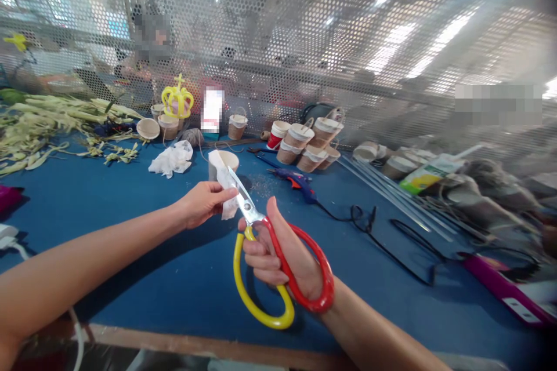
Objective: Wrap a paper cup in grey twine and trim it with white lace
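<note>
A pair of scissors [322, 278] with one red and one yellow handle is gripped in my right hand [272, 249]. Its blades point up and away, alongside a thin white piece of cloth or paper [230, 207]. My left hand [203, 204] pinches that white piece between thumb and fingers. Just behind it stands a small cup [228, 159], with part of the white material over its near side; whether the two are joined I cannot tell. To the left, a crumpled white sheet [171, 159] lies on the blue table [174, 278].
A blue glue gun [296, 181] with a black cord lies right of the scissors. Several brown cups [311, 157] stand behind it, beside clear glue sticks [387, 191]. Pale husks [56, 119] cover the far left; a yellow crown [177, 97] sits near the mesh partition [270, 29].
</note>
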Available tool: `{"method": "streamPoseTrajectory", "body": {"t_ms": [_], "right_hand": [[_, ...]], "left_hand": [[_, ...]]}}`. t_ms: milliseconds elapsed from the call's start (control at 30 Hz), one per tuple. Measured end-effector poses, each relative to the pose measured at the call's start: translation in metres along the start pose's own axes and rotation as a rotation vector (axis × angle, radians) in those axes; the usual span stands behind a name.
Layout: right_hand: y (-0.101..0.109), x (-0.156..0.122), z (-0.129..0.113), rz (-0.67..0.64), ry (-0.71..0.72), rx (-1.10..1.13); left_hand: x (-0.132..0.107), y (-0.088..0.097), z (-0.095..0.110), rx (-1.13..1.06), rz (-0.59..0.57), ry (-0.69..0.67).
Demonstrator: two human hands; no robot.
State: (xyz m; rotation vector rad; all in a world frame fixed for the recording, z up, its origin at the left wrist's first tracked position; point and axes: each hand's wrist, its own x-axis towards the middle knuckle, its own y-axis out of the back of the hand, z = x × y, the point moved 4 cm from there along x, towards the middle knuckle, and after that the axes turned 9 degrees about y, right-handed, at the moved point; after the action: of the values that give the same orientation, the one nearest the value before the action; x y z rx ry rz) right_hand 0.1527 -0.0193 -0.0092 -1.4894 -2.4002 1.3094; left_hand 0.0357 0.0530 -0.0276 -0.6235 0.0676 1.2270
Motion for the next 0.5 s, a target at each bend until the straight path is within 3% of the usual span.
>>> {"method": "streamPoseTrajectory", "body": {"t_ms": [500], "right_hand": [[-0.0040, 0.0049, -0.0040, -0.116, 0.002, 0.055]], "left_hand": [[-0.0019, -0.0002, 0.0015, 0.017, -0.008, 0.002]]}}
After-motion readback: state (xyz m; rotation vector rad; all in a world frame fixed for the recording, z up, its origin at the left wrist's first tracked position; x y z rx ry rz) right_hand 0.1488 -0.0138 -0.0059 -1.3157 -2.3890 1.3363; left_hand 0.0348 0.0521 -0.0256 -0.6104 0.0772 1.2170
